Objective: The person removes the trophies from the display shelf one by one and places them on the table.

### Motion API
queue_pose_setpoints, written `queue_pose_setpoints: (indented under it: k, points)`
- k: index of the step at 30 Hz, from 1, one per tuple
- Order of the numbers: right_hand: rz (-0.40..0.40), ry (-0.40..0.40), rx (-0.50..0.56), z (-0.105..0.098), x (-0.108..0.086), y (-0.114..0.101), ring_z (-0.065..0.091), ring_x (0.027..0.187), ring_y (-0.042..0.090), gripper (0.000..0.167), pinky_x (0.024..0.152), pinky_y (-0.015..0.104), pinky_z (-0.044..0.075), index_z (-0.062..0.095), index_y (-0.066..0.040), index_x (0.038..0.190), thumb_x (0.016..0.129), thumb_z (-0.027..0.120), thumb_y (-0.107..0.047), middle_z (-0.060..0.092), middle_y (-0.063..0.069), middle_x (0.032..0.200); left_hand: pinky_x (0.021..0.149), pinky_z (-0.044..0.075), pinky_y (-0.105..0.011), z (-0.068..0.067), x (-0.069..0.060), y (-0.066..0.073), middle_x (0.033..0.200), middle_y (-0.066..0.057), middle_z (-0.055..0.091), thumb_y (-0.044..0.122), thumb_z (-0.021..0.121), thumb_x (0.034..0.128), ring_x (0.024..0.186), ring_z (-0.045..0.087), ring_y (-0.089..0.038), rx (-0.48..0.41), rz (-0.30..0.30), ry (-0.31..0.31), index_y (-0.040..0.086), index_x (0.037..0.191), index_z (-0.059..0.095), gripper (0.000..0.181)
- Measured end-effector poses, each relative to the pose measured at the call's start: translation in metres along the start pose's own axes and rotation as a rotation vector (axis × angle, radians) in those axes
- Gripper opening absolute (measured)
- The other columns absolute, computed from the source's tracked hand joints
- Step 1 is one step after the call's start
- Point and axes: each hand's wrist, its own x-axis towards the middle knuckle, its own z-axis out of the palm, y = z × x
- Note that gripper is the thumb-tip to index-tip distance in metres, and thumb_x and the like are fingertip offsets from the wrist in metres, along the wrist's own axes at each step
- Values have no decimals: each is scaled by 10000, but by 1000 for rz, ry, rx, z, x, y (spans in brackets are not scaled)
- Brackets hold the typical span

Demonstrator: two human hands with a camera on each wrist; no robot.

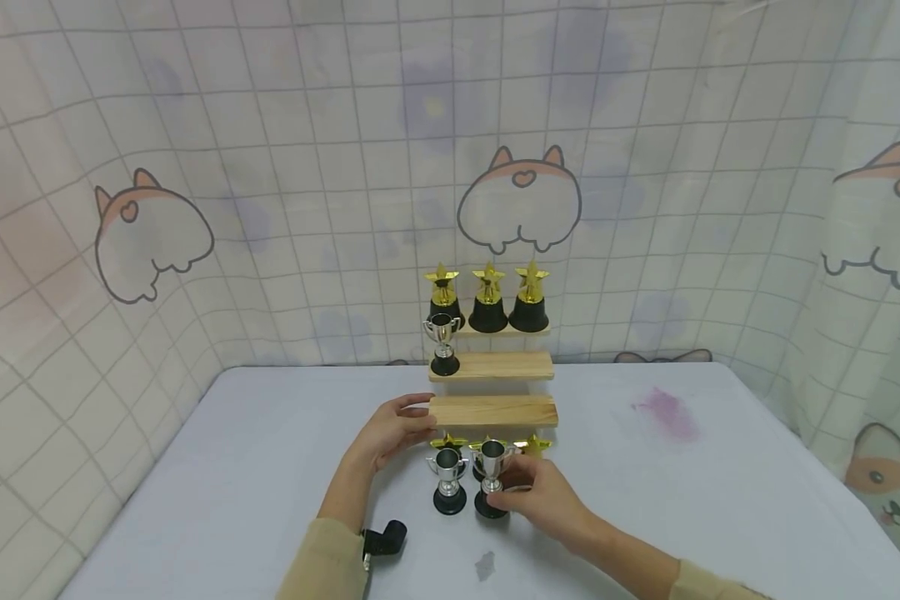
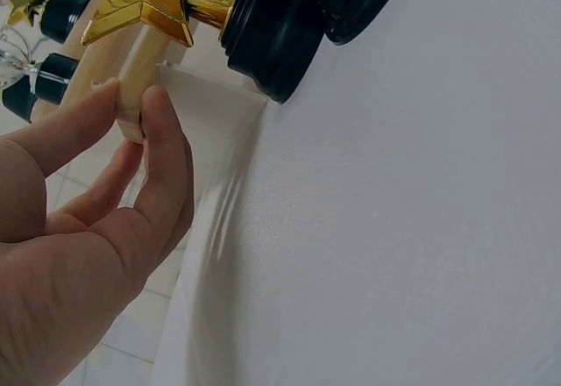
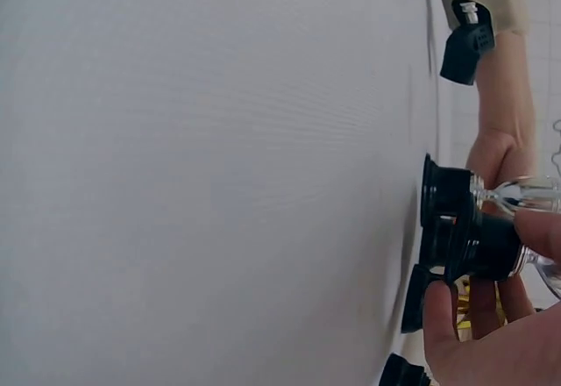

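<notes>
My left hand [image 1: 394, 431] pinches the left end of the lower wooden step [image 1: 495, 411] between thumb and fingers; the left wrist view shows the fingertips on the end of that plank [image 2: 136, 83]. In front of the stand, my right hand [image 1: 551, 500] grips a silver cup trophy [image 1: 492, 457] low down, by its black base [image 3: 493, 247] in the right wrist view. Just left of it a second silver cup [image 1: 448, 493] is upright on the table. Gold star trophies [image 1: 536, 445] are behind these cups, partly hidden. Another silver cup [image 1: 444, 329] stands at the left end of the middle step [image 1: 502, 365].
Three gold star trophies [image 1: 488, 302] with black bases line the top step. The stand is near the back edge of the white table [image 1: 270, 475], before a gridded curtain [image 1: 330, 167]. A black wrist-worn device [image 1: 387, 538] is beside the left sleeve.
</notes>
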Motion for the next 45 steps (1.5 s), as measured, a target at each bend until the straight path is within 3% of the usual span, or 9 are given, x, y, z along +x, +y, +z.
queue_pose_setpoints:
  k: [6,17,32,45]
  points:
    - [33,-17,-8,1,2,5,657,1032,249,293,876,361,596,667,29,1099,853,807,-46,693,65,1021,912,594,-378,-1,1,0,1296,-278,587,-27,698,950,1029,697,-297,-7,9,-4,-32,1460,500,547]
    - [5,-29,-45,4,6,15,653,889,187,266,734,249,572,678,26,1036,819,826,-15,706,56,938,914,594,-379,-1,-1,-1,1299,-280,583,-29,700,946,1030,693,-293,-4,-8,-6,-38,1462,495,556]
    - [-92,7,-196,6,11,15,686,856,194,291,750,257,564,688,-33,1001,772,866,-16,717,19,914,903,599,-384,1,-2,1,1287,-279,588,-29,701,944,1046,690,-312,4,-8,3,-32,1466,494,561]
    - [-109,14,-225,6,16,10,706,871,199,259,767,264,592,683,-33,970,782,860,-10,704,18,903,908,596,-373,1,-1,3,1283,-272,590,-31,701,944,1021,696,-288,-9,-17,-6,-23,1462,504,554]
